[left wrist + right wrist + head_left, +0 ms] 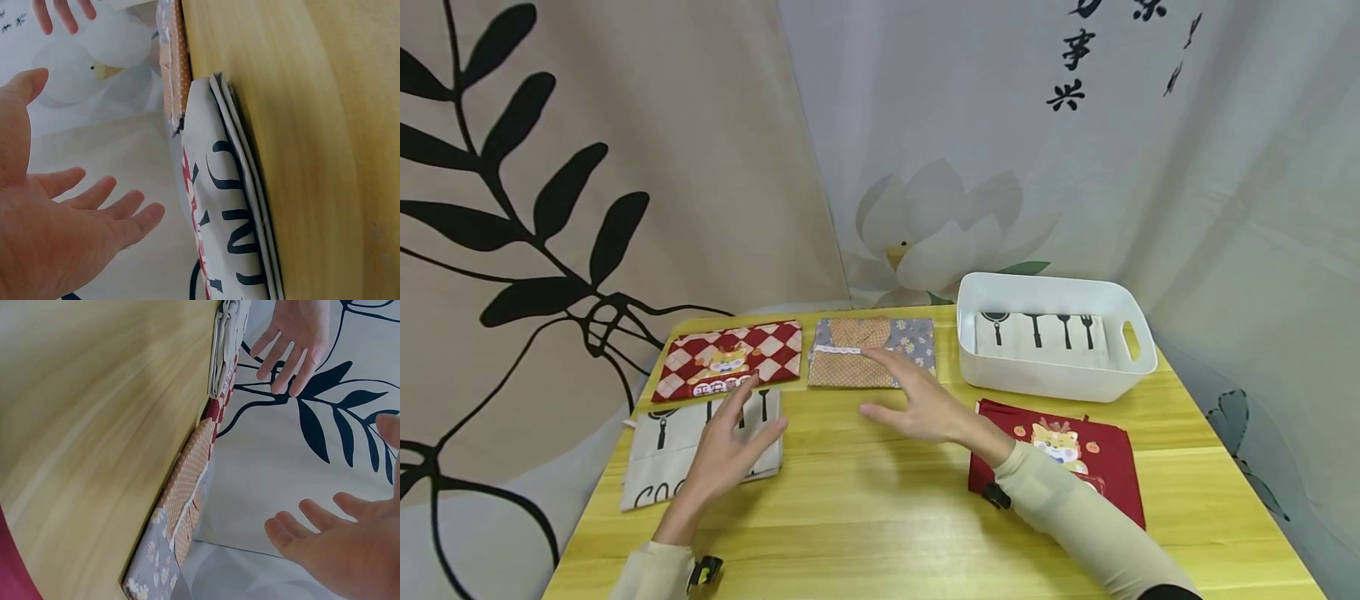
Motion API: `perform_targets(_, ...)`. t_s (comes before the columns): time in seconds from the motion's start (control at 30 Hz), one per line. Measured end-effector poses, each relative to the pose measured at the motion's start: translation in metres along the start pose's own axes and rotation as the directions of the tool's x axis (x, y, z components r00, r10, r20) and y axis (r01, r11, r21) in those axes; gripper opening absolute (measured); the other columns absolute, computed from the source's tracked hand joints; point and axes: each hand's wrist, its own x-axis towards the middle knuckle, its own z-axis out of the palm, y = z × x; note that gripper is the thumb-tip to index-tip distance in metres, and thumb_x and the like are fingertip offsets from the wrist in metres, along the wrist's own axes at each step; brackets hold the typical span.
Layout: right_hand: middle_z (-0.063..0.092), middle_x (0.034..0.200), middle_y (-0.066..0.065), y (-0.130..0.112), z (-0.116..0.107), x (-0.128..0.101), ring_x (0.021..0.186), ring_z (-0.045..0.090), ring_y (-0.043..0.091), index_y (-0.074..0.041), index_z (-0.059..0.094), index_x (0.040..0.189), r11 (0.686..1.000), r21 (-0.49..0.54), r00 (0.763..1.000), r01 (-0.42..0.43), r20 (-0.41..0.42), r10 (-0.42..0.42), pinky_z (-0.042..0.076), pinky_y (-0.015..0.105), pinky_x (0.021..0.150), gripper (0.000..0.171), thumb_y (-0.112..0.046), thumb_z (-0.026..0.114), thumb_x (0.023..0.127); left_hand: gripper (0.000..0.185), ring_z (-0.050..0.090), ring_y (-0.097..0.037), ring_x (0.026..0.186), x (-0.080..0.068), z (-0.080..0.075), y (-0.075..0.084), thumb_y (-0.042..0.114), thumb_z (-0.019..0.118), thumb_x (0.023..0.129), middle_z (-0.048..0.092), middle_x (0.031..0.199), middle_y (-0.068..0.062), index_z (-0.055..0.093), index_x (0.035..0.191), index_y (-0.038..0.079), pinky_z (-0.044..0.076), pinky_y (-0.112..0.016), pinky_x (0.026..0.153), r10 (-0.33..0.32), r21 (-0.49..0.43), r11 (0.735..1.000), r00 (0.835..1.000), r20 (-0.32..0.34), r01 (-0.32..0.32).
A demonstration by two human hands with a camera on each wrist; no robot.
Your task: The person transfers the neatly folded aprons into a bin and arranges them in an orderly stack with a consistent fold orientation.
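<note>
While the left hand [724,452] and right hand [922,404] hover, grip wide and empty, a reach seems in hand; taking the daisy-print cloth [856,365] calls for lowering.

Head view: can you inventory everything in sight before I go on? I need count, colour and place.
basket: 1, white, table's far right
utensil-print cloth: 1, white with black, inside the basket
red cloth: 1, dark red, right, in front of the basket
floral cloth: 1, grey-blue and orange, far middle
checked cloth: 1, red and pale, far left
lettered cloth: 1, white with black, left, nearer than the checked one
table: 1, yellow wood, under all these
curtain: panel count unclear, beige and pale grey with prints, behind the table
wrist devices: 2, black, one at each wrist
sleeves: 2, cream, on both forearms
left hand: 1, bare, by the lettered cloth
right hand: 1, bare, by the floral cloth
</note>
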Motion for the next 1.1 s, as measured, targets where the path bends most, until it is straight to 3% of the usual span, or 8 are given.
perform_targets(0.33, 0.04, 0.183, 0.013, 0.001, 0.011, 0.003, 0.17, 0.039, 0.041, -0.017, 0.037, 0.177, 1.0, 0.017, 1.0, 0.019, 0.023, -0.02, 0.034, 0.076, 0.135, 0.084, -0.048, 0.071, 0.107, 0.091, 0.037, -0.054, 0.166, -0.009, -0.001, -0.007, 0.046, 0.075, 0.108, 0.029, 0.186, -0.022, 0.026, 0.182, 0.026, 0.04, -0.082, 0.126, -0.034, 0.006, 0.999, 0.999, 0.001, 0.034)
perform_targets(0.5, 0.041, 0.183, 0.009, 0.0, 0.02, 0.007, 0.171, 0.039, 0.036, -0.018, 0.037, 0.177, 0.999, 0.028, 0.999, 0.026, 0.029, -0.027, 0.034, 0.069, 0.138, 0.084, -0.049, 0.072, 0.106, 0.092, 0.037, -0.055, 0.166, -0.013, -0.003, -0.01, 0.047, 0.076, 0.108, 0.029, 0.186, -0.022, 0.025, 0.182, 0.028, 0.04, -0.078, 0.129, -0.059, -0.003, 0.998, 0.998, -0.003, 0.059)
perform_targets(0.8, 0.039, 0.184, 0.014, -0.002, 0.032, 0.011, 0.17, 0.039, 0.039, -0.016, 0.037, 0.177, 0.998, 0.044, 0.998, 0.043, 0.047, -0.045, 0.033, 0.068, 0.138, 0.084, -0.046, 0.071, 0.107, 0.095, 0.036, -0.057, 0.166, -0.017, -0.009, -0.013, 0.05, 0.075, 0.109, 0.025, 0.187, -0.023, 0.02, 0.183, 0.028, 0.04, -0.076, 0.13, -0.096, 0.001, 0.995, 0.995, -0.002, 0.096)
perform_targets(1.1, 0.042, 0.182, 0.014, -0.005, 0.047, 0.011, 0.17, 0.04, 0.037, -0.014, 0.037, 0.177, 0.998, 0.049, 0.996, 0.031, 0.079, -0.035, 0.034, 0.063, 0.14, 0.083, -0.048, 0.07, 0.108, 0.093, 0.037, -0.055, 0.165, -0.024, -0.017, -0.022, 0.046, 0.076, 0.108, 0.031, 0.185, -0.024, 0.022, 0.182, 0.028, 0.04, -0.076, 0.13, -0.092, -0.005, 0.996, 0.995, -0.036, 0.092)
